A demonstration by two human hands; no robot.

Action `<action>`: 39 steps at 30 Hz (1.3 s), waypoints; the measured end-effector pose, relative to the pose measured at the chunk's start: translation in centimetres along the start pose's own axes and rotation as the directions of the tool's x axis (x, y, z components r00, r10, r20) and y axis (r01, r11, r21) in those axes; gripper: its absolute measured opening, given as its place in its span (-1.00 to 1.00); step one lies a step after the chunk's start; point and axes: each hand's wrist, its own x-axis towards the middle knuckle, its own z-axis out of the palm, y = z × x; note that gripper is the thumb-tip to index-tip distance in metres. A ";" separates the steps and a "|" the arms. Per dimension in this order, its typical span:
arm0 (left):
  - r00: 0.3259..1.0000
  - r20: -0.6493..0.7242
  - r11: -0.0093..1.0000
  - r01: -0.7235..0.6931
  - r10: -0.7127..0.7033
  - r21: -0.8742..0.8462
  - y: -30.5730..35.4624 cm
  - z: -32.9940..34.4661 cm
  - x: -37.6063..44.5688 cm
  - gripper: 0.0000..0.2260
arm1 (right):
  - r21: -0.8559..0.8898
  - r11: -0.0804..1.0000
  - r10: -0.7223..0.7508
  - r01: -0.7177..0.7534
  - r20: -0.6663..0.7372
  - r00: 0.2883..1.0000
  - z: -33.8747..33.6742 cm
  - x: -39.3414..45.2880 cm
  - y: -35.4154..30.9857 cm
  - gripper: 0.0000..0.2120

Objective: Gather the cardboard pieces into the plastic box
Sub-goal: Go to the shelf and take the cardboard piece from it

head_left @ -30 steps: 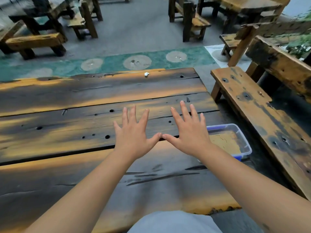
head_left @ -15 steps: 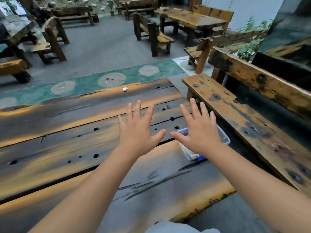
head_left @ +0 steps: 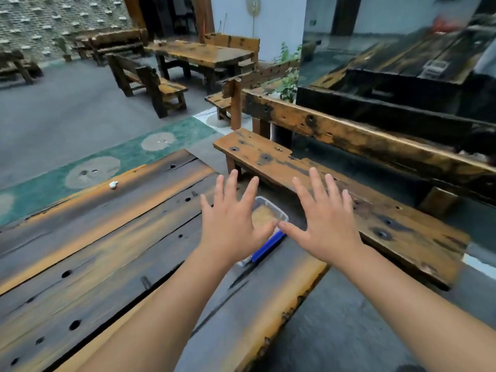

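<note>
Weathered planks of the table point(head_left: 112, 253) fill the foreground. Above them the left hand point(head_left: 230, 226) and right hand point(head_left: 326, 224) hover with fingers spread, holding nothing, thumb tips nearly meeting. Beneath and between them, at the table's right edge, sits the plastic box point(head_left: 271, 210) with cardboard point(head_left: 263, 217) inside. A bench point(head_left: 335, 189) stands beyond.
</note>
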 end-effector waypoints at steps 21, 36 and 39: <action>0.724 -0.027 0.685 -0.664 0.690 -0.298 39.0 5.3 3.5 -0.23 | -0.173 0.666 0.715 -0.726 -0.131 0.687 -8.7 -19.7 30.4 -0.12; 0.097 -0.244 -0.016 -0.906 0.965 -0.422 57.8 5.9 -3.1 -0.20 | -0.287 -0.043 0.928 -0.957 -0.366 0.068 -13.3 -34.0 31.4 -0.13; -0.034 -0.282 -0.156 -0.894 0.959 -0.421 59.8 5.4 -5.7 -0.21 | -0.272 -0.192 0.913 -0.943 -0.402 -0.070 -13.8 -36.4 29.4 -0.14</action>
